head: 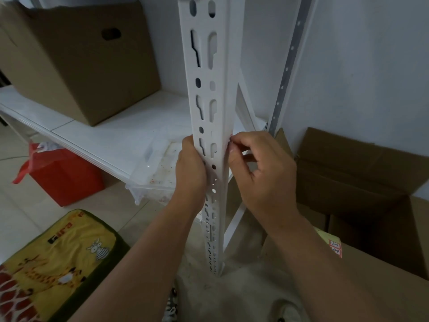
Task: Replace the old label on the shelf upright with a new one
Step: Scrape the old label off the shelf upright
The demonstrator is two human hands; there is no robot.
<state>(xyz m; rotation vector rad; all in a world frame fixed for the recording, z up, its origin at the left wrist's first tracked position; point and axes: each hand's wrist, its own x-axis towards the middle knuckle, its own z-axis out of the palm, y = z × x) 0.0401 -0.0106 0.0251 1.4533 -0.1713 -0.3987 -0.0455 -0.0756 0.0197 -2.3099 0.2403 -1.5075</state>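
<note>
Early stage, I'd judge. Left hand (191,168) grips the white shelf upright (210,94), steadying it. Right hand (260,173) pinches a red-edged label (230,142) at the upright's right edge, mostly hidden. Whether old or new label, cannot tell. Spare labels (335,248) lie on the near-right carton (371,270).

White shelf upright (220,108) with dark slot holes; tiny red-edged label (231,142) at its right edge. Brown cardboard box (76,66) far left, red bag (62,175) below. Near left, yellow cushion (58,263) printed with giraffe and zebra, dark green border.
</note>
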